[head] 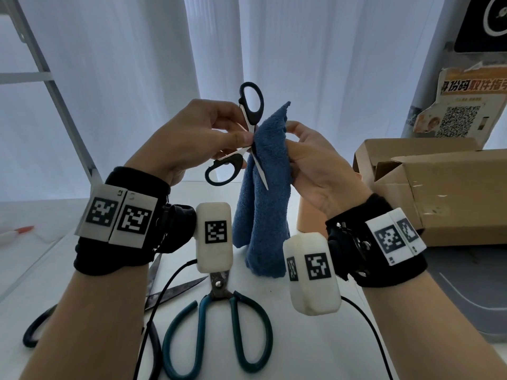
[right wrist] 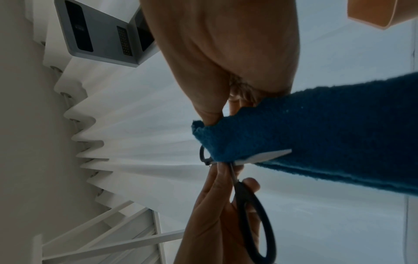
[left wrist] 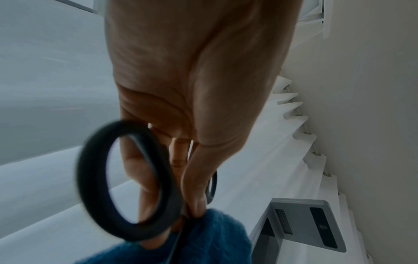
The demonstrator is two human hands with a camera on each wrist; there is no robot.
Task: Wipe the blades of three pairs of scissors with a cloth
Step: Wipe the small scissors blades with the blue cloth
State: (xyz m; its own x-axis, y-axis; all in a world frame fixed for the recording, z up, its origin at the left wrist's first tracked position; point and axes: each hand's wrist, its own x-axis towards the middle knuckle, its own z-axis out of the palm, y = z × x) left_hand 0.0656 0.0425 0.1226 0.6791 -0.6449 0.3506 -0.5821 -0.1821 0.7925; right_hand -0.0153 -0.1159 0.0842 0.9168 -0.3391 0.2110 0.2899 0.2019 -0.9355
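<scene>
Black-handled scissors (head: 251, 105) with white blades are held up in the air, spread wide apart. My left hand (head: 203, 135) pinches them near the pivot. One white blade (head: 260, 172) lies against a blue cloth (head: 263, 193), the other is hidden inside its folds. My right hand (head: 310, 160) grips the cloth (right wrist: 316, 128) around that blade. In the left wrist view a black handle loop (left wrist: 126, 180) sits before my fingers. On the table lie teal-handled scissors (head: 216, 322) and, under my left arm, dark-handled scissors (head: 164, 292) with dark blades.
An open cardboard box (head: 439, 193) stands at the right, with a grey appliance (head: 466, 292) in front of it. A peach-coloured cup (head: 308, 215) sits behind my right wrist. A black cable (head: 164, 292) crosses the white table (head: 301, 338). White curtains hang behind.
</scene>
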